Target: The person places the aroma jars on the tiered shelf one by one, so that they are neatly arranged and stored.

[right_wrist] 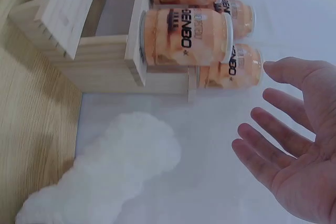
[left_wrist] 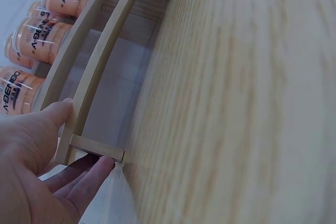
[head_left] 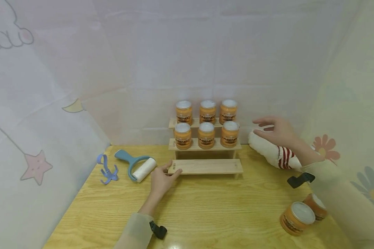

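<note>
A three-step wooden display rack stands against the back sheet. Its two upper steps carry orange cans with pale lids, such as a can on the middle step; the lowest step is bare. My left hand grips the left end of the lowest step, thumb on the top board and fingers at the side support, as the left wrist view shows. To the right of the rack my right hand is in the air, its fingers loosely spread and holding nothing. The nearest can is apart from its fingertips.
Two more orange cans are at the table's front right, one partly behind the sleeve. A white plush item with red stripes lies below the right hand. On the left are a blue-handled lint roller and a purple hook-like item.
</note>
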Demonstrator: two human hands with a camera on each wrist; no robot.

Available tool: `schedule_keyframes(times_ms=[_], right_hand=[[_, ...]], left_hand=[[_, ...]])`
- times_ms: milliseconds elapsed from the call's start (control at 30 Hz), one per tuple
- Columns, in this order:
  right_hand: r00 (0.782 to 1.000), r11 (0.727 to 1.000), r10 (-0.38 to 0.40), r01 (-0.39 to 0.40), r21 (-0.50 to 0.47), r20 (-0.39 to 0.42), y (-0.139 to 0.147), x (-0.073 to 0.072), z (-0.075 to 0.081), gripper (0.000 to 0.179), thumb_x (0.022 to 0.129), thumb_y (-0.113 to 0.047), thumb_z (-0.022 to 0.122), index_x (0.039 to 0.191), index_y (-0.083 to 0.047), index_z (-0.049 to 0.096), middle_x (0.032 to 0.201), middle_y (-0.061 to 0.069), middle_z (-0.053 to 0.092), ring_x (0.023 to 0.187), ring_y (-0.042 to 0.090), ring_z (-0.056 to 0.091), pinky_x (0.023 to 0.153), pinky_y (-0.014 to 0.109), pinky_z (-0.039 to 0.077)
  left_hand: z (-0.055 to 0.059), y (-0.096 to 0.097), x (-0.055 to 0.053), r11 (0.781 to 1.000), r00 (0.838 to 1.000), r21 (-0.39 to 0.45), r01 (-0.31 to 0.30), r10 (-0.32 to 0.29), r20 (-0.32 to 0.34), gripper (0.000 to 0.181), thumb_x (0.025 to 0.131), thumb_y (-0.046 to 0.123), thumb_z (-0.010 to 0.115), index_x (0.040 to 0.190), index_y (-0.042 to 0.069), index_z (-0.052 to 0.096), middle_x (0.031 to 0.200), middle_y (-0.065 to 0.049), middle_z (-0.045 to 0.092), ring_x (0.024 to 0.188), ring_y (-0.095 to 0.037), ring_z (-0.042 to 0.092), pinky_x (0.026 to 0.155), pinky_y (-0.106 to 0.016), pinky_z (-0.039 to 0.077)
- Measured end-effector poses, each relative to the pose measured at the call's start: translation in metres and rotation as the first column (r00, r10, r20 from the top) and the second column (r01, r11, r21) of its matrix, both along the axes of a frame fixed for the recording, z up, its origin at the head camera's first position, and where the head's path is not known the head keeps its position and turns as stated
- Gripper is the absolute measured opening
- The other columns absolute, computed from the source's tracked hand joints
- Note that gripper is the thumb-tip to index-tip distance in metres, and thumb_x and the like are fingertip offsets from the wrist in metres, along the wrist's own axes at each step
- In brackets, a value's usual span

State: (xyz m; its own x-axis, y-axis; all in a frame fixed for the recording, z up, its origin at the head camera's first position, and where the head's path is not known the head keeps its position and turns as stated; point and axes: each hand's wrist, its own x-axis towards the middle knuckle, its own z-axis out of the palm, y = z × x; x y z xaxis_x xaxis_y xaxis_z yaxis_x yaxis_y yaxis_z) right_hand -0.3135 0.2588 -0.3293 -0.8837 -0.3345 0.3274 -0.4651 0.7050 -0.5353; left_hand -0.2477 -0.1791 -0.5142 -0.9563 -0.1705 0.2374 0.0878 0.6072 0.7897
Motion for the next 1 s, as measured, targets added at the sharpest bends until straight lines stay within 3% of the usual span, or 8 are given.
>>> schedule_keyframes(times_ms=[167,400,467,567,633,700,800,1000], right_hand=[[1.000,0.999,0.013,-0.013,0.040,-0.002,0.020,0.013,0.000,0.038,0.102,-0.022,0.075,0.136,-0.007,0.073,0.138,0.022,0.069,0.119,0.042,0.070,0.093,0.049,0.062],[1.000,0.998,-0.008,0.008,0.069,-0.009,0.042,0.028,-0.006,0.033,0.101,-0.022,0.076,0.132,-0.012,0.076,0.136,0.022,0.070,0.114,0.042,0.073,0.080,0.017,0.061],[1.000,0.997,-0.017,0.019,0.080,-0.020,0.049,0.032,-0.009,0.032,0.100,-0.023,0.077,0.130,-0.013,0.077,0.134,0.020,0.071,0.111,0.033,0.075,0.078,0.014,0.059],[0.999,0.995,-0.020,0.025,0.092,-0.049,0.060,0.038,-0.014,0.030,0.099,-0.022,0.078,0.127,-0.014,0.078,0.130,0.017,0.073,0.104,0.008,0.075,0.078,0.012,0.058],[0.998,0.995,-0.012,0.018,0.097,-0.068,0.068,0.042,-0.018,0.029,0.098,-0.020,0.079,0.126,-0.013,0.079,0.128,0.017,0.074,0.099,-0.011,0.067,0.078,0.011,0.056],[0.998,0.996,-0.002,0.008,0.092,-0.069,0.075,0.046,-0.021,0.029,0.098,-0.018,0.079,0.126,-0.012,0.078,0.127,0.017,0.074,0.099,-0.022,0.059,0.078,0.010,0.056],[0.997,0.996,0.017,-0.011,0.088,-0.075,0.085,0.052,-0.026,0.030,0.097,-0.013,0.079,0.126,-0.010,0.077,0.124,0.016,0.075,0.100,-0.024,0.057,0.077,0.009,0.055],[0.993,0.993,0.038,-0.026,0.112,-0.107,0.106,0.063,-0.038,0.034,0.093,-0.009,0.082,0.127,-0.011,0.078,0.116,-0.004,0.078,0.103,-0.022,0.060,0.079,0.005,0.053]], left_hand=[[0.000,0.000,0.001,1.000,1.000,0.000,0.005,-0.005,-0.007,0.067,0.088,0.043,0.089,0.142,0.010,0.068,0.141,-0.015,0.070,0.092,-0.029,0.082,0.073,-0.038,0.066],[-0.001,-0.001,0.000,1.000,1.000,0.002,0.006,-0.006,-0.013,0.066,0.088,0.043,0.089,0.142,0.010,0.068,0.139,-0.015,0.070,0.093,-0.030,0.082,0.074,-0.038,0.066],[-0.001,-0.001,0.000,1.000,1.000,-0.001,0.005,-0.005,-0.013,0.067,0.088,0.044,0.089,0.142,0.011,0.068,0.139,-0.016,0.071,0.095,-0.030,0.082,0.075,-0.039,0.066],[-0.002,-0.001,0.000,1.000,1.000,-0.004,0.002,-0.002,-0.014,0.067,0.088,0.044,0.089,0.142,0.011,0.068,0.137,-0.017,0.072,0.095,-0.030,0.081,0.073,-0.038,0.066],[-0.002,-0.001,0.000,1.000,1.000,-0.002,0.003,-0.003,-0.016,0.067,0.088,0.043,0.089,0.142,0.011,0.068,0.137,-0.017,0.072,0.093,-0.030,0.081,0.072,-0.037,0.066],[-0.003,0.000,0.000,1.000,1.000,0.005,0.003,-0.003,-0.018,0.067,0.088,0.042,0.089,0.142,0.010,0.068,0.138,-0.017,0.071,0.091,-0.029,0.082,0.071,-0.036,0.066],[-0.002,0.000,0.000,1.000,1.000,0.012,0.002,-0.002,-0.018,0.066,0.088,0.042,0.089,0.142,0.009,0.068,0.140,-0.016,0.070,0.090,-0.028,0.082,0.072,-0.036,0.066],[-0.001,0.000,0.000,1.000,1.000,0.012,0.001,-0.001,-0.012,0.065,0.088,0.042,0.089,0.142,0.011,0.068,0.141,-0.015,0.070,0.093,-0.029,0.082,0.075,-0.038,0.066]])
